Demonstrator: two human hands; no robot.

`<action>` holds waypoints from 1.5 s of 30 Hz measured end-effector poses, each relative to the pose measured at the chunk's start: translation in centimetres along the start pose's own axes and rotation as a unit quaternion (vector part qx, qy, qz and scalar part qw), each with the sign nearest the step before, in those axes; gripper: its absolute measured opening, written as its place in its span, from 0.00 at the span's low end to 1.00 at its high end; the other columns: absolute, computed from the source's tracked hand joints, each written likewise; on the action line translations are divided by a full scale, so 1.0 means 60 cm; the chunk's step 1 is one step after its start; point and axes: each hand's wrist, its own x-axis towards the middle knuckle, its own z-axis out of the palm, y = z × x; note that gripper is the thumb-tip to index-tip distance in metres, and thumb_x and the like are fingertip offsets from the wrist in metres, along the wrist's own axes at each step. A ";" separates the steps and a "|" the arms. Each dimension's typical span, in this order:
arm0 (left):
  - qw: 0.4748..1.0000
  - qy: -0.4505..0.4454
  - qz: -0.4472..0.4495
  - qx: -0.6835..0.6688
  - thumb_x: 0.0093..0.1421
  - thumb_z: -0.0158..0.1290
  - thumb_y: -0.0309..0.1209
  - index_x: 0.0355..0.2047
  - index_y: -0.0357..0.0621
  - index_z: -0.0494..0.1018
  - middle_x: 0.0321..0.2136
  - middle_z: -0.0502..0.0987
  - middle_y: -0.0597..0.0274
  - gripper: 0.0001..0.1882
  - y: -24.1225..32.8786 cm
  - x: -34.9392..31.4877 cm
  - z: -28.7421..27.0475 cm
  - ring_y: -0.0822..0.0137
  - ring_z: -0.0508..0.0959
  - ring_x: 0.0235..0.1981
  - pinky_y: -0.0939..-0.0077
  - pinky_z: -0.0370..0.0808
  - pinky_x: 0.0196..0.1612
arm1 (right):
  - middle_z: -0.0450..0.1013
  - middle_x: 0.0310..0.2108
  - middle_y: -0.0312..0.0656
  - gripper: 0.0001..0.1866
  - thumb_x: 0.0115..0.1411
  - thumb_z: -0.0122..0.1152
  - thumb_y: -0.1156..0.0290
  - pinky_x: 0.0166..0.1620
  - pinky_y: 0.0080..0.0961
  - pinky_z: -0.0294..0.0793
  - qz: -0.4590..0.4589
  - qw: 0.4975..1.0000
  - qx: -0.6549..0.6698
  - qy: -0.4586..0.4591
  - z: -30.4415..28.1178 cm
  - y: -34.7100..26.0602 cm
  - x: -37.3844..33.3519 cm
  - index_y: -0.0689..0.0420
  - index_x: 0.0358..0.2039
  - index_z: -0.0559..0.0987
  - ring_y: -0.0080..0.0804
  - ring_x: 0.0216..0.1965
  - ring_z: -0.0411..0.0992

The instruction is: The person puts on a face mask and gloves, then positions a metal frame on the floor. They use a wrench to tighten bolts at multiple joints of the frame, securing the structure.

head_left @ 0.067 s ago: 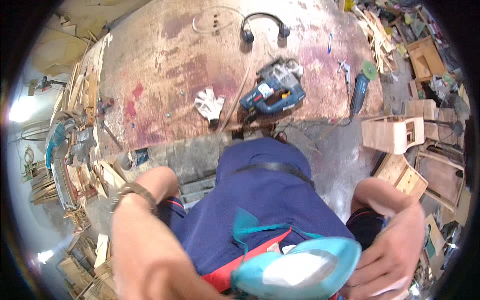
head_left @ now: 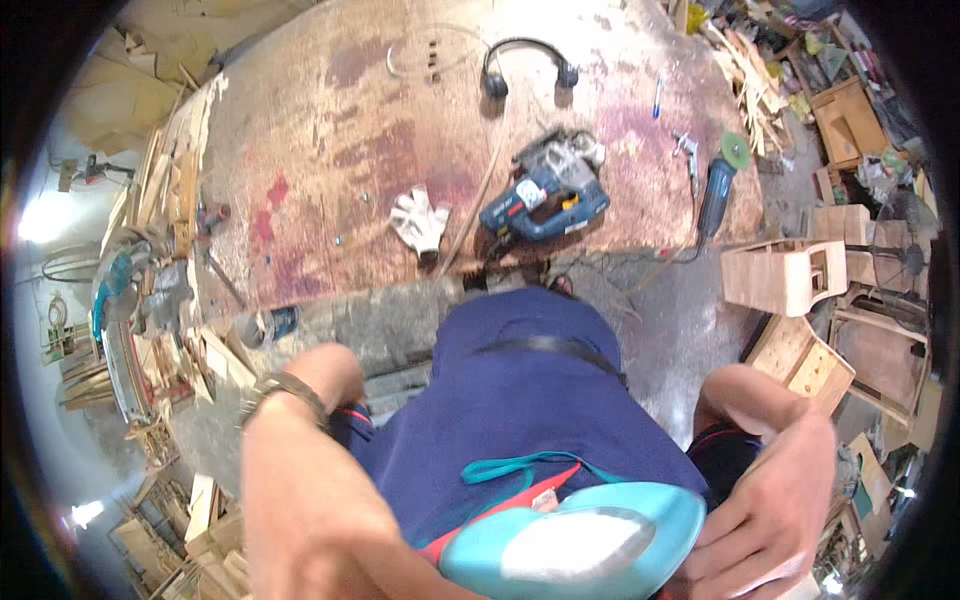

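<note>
Close below, at the bottom of the view, is a teal piece with a white middle [head_left: 570,545] that looks like a face mask. A thin teal strap [head_left: 510,465] loops out above it, over my dark blue shirt [head_left: 530,400] with its red trim. My right hand [head_left: 755,525] is at the mask's right edge, fingers curled; what they pinch, if anything, is hidden. My left hand [head_left: 340,570], blurred, is at the lower edge left of the mask, its fingers out of sight. A watch or bracelet [head_left: 285,395] circles my left wrist.
Ahead, a worn wooden table [head_left: 330,130] bears a blue jigsaw [head_left: 545,195], a white work glove [head_left: 420,222], black headphones [head_left: 530,50], a blue pen [head_left: 657,98], an air blow gun [head_left: 688,150] and an angle grinder [head_left: 720,185]. Wooden pieces [head_left: 785,275] stand right; a mitre saw [head_left: 115,285] stands left.
The teal strap, which stuck up in a peak, now lies in a flatter loop. The mask has shifted slightly left and down. Both forearms have drawn a little inward.
</note>
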 end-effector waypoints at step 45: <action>0.445 0.234 -0.721 0.476 0.59 0.59 0.25 0.52 0.44 0.78 0.49 0.74 0.51 0.19 -0.207 -0.774 0.111 0.45 0.78 0.49 0.53 0.76 0.51 | 0.83 0.35 0.46 0.10 0.62 0.66 0.78 0.44 0.27 0.79 0.478 0.757 -0.098 0.435 0.174 0.381 -0.128 0.64 0.43 0.84 0.30 0.36 0.82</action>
